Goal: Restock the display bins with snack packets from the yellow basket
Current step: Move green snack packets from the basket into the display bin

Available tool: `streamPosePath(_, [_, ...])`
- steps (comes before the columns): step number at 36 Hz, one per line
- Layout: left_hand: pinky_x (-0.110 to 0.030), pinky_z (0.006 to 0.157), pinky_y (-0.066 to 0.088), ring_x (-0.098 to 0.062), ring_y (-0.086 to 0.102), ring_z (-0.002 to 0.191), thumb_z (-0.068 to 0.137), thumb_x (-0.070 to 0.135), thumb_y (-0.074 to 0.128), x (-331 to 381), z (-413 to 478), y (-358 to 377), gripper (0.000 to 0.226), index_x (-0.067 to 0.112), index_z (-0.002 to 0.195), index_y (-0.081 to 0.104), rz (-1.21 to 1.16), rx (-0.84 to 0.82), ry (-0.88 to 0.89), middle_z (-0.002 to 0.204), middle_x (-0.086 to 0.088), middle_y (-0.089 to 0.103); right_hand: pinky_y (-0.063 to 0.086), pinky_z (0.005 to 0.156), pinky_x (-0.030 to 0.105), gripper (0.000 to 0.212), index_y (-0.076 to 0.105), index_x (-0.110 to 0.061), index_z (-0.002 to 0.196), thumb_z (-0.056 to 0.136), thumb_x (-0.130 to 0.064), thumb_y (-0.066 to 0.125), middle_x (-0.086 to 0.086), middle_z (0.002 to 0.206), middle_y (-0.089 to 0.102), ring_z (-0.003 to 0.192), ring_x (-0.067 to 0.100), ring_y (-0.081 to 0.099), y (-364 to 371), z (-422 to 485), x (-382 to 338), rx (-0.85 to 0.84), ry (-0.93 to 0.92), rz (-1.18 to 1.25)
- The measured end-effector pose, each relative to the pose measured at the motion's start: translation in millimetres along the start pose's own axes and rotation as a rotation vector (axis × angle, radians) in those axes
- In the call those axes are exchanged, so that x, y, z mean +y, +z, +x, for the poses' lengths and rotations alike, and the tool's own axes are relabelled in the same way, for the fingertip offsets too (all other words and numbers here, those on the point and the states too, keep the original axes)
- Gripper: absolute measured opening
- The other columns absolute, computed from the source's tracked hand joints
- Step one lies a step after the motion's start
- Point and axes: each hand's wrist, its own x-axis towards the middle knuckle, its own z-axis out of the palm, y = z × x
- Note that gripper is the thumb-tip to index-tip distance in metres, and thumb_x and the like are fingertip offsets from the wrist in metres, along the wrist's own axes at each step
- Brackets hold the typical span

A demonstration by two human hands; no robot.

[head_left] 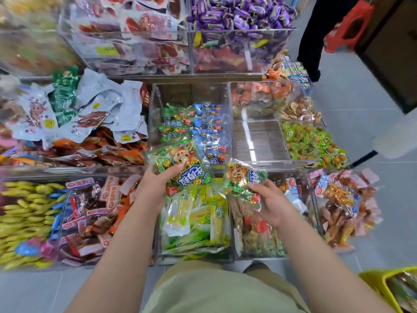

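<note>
Nearest, at the bottom edge: khaki-green clothing (216, 290), with two bare forearms reaching forward from it. Far right, cut by the corner: yellow basket (374, 281), contents too blurred to read.

Gripped in the left hand (155, 184), thumb over the front and fingers beneath: green packet (182, 168), held at the near lip of the clear bin (153, 114) in the middle row. Printed on it: a cartoon animal face, a blue banner with large white characters 牛肉粒, a small Latin line above it too blurred to read, and a red round seal at the lower corner.

Pinched in the right hand (273, 204), fingers curled over its lower edge: second packet (243, 181) of the same design, only 肉粒 showing. Held just right of the first, apart from it, above the front bins.

Inside the clear bin: green packets (173, 125) on the left and blue packets (209, 129) on the right, same banner lettering, blurred.

Below the hands: yellow-green pouches (198, 213).

On the upper shelf: purple wrapped sweets (237, 12), lettering unreadable, and a yellow price tag (107, 50), digits blurred.
</note>
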Motion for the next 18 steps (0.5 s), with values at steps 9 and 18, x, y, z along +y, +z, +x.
streamPosePath(9, [-0.059, 0.102, 0.040, -0.034, 0.046, 0.131, 0.019, 0.057, 0.093, 20.3, 28.6, -19.9, 0.143, 0.032, 0.145, 0.032, 0.005, 0.082, 0.017, 0.148, -0.006, 0.043, 0.046, 0.093, 0.038, 0.094, 0.029, -0.022, 0.143, 0.067, -0.041, 0.081, 0.005, 0.128, 0.054, 0.107, 0.021, 0.057, 50.4, 48.2, -47.7, 0.111, -0.286, -0.867])
streamPosePath(18, [-0.048, 0.105, 0.032, -0.031, 0.034, 0.138, 0.060, 0.043, 0.087, 46.9, 49.8, -31.6, 0.117, 0.018, 0.152, 0.019, 0.169, 0.208, 0.114, 0.155, -0.009, 0.029, 0.039, 0.076, 0.018, 0.068, 0.043, -0.030, 0.135, 0.075, -0.029, 0.075, 0.000, 0.123, 0.058, 0.106, 0.016, 0.055, 124.1, 84.5, -93.0, -0.068, -0.681, -1.431])
